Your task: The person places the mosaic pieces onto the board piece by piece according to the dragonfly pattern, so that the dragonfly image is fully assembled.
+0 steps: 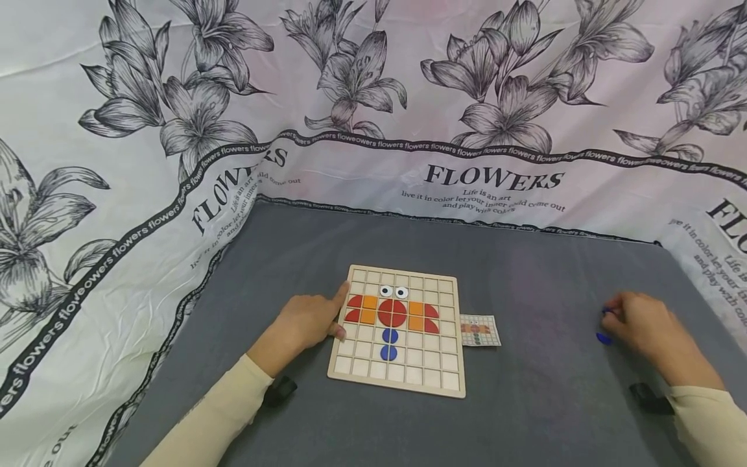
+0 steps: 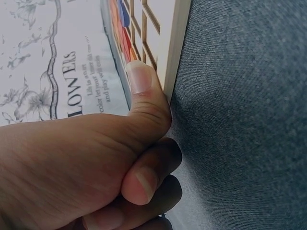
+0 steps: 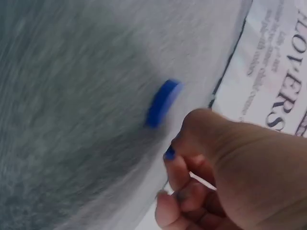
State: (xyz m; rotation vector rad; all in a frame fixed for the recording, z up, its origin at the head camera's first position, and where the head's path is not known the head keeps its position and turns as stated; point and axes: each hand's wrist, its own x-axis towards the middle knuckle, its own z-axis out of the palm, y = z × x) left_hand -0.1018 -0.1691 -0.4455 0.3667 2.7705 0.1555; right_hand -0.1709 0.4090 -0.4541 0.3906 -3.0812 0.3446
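Note:
My left hand [image 1: 306, 318] is at the left side of a wooden grid board [image 1: 414, 375]. Its thumb [image 2: 141, 79] presses over the rim and its index finger reaches along the same edge. Red and orange pieces, two blue discs [image 1: 389, 353] and two googly eyes [image 1: 401, 292] form a figure on the board. Well to the right, my right hand [image 1: 639, 321] pinches a small blue piece [image 3: 170, 153] between thumb and index finger, mostly hidden by them. Another blue piece [image 3: 163, 103] with a curved edge lies on the table beside those fingertips.
A small picture card [image 1: 487, 332] showing a similar figure on a grid lies against the board's right edge. Dark grey cloth [image 1: 543, 402] covers the table. A flower-printed curtain [image 1: 362, 168] borders its back and sides.

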